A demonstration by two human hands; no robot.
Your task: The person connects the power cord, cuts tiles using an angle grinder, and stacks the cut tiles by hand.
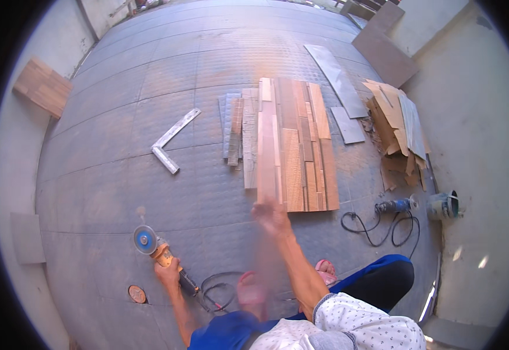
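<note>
My left hand is closed on a yellow and black angle grinder, which has a blue-centred cutting disc. My right hand is smeared by motion at the lower left edge of a wood-look panel made of narrow brown strips; whether its fingers hold anything is unclear. Grey and brown textured pieces lie under or beside the panel's left side. A metal square lies on the grey tiled floor to the left.
Flat grey pieces, a torn cardboard stack, a blue power tool with looped cord and a bucket are on the right. Boards lean on both walls. A round disc lies lower left. My feet are at the bottom.
</note>
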